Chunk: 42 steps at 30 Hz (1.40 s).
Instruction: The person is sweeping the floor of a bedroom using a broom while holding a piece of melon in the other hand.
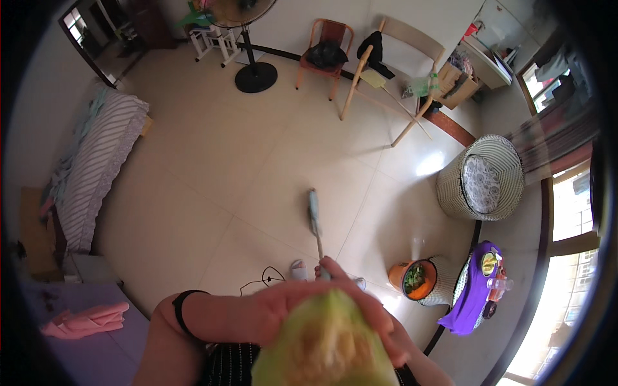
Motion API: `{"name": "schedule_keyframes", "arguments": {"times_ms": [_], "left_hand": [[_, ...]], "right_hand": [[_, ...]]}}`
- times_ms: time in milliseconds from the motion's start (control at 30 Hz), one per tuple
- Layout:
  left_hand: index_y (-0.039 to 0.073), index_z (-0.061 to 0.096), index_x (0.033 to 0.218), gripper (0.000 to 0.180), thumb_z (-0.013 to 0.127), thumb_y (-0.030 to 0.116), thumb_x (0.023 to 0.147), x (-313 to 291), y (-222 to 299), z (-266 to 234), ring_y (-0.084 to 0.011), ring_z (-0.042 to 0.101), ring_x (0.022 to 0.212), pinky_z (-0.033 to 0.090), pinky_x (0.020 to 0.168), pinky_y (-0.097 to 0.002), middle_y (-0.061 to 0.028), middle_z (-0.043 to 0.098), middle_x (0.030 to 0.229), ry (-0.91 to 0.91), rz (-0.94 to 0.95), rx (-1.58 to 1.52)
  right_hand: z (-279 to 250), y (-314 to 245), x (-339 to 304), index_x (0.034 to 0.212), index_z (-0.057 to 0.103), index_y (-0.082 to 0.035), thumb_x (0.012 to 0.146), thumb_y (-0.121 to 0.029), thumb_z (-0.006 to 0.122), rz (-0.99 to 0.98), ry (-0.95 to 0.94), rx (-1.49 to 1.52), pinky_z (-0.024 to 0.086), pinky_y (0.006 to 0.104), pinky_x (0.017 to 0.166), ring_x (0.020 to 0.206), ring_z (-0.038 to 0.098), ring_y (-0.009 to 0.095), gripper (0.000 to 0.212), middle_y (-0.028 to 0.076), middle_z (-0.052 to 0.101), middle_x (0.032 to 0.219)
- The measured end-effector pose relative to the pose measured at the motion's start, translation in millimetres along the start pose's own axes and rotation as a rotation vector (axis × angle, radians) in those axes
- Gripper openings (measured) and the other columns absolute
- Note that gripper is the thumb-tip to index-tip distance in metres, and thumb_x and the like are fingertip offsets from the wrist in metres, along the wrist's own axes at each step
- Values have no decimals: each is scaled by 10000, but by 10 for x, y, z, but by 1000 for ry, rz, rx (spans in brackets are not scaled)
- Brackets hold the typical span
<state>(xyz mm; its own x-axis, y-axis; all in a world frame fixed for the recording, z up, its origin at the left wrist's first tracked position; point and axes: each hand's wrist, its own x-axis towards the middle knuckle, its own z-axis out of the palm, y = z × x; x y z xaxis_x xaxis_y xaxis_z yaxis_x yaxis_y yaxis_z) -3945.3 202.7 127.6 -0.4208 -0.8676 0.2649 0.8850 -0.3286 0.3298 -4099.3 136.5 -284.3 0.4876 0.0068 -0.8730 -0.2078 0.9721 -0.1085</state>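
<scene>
A cut piece of melon (pixel 328 344) with pale green rind and a tan, seedy middle is held up close in front of me. My left hand (pixel 277 312), a black band round its arm, wraps behind the melon and is closed on it. Beyond it, my right hand (pixel 335 269) is mostly hidden by the melon and the left hand. From its fingers a slim, knife-like tool (pixel 313 212) points away over the floor, grey-blue toward its far end. Its near end is covered, so its exact kind is unclear.
At right stand an orange bin (pixel 399 276) holding green scraps, a woven basket (pixel 450 193) and a purple-covered stand (pixel 470 289). A pink cloth (pixel 87 320) lies at left. Farther off are a fan (pixel 255 77), a chair (pixel 331 38) and a folding wooden chair (pixel 412 42). A cable (pixel 270 278) crosses the floor.
</scene>
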Motion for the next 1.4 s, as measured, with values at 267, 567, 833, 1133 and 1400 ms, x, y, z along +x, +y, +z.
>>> {"name": "schedule_keyframes", "arguments": {"times_ms": [267, 567, 833, 1133, 1400], "left_hand": [[52, 338, 1160, 655, 513, 510, 725, 30, 118, -645, -313, 402, 1076, 258, 933, -493, -204, 454, 1105, 208, 274, 109], [47, 353, 1171, 618, 565, 421, 726, 166, 73, -754, -268, 435, 1036, 370, 870, -396, -187, 402, 1158, 114, 337, 234], [50, 316, 1188, 734, 703, 307, 620, 262, 5, -735, -294, 421, 1070, 403, 852, -380, -211, 383, 1179, 219, 355, 375], [57, 299, 1203, 780, 740, 246, 587, 409, -171, -627, -311, 436, 1047, 475, 767, -407, -217, 368, 1180, 211, 354, 425], [33, 313, 1205, 815, 748, 276, 561, 328, -148, -278, -286, 400, 1103, 350, 908, -381, -209, 400, 1176, 177, 324, 367]], "right_hand": [[-359, -54, -831, 1268, 183, -178, 754, -136, 460, -150, -257, 102, 361, 256, 412, 468, 413, 133, 585, 54, 446, 645], [-932, 68, -1374, 1277, 190, -117, 714, -95, 428, -307, 328, -281, 419, 327, 394, 472, 469, 184, 612, 109, 471, 648], [-1357, -28, -1315, 811, 394, -34, 709, -95, 413, -295, 371, 49, 409, 350, 406, 481, 465, 206, 120, 101, 444, 621], [-682, 227, -755, 933, 371, -91, 721, -111, 440, -169, 138, -99, 408, 320, 437, 530, 471, 200, 223, 77, 436, 638], [-295, -31, -1440, 1203, 249, -176, 752, -183, 481, -126, -112, -44, 349, 225, 388, 478, 433, 118, 507, 45, 467, 657]]}}
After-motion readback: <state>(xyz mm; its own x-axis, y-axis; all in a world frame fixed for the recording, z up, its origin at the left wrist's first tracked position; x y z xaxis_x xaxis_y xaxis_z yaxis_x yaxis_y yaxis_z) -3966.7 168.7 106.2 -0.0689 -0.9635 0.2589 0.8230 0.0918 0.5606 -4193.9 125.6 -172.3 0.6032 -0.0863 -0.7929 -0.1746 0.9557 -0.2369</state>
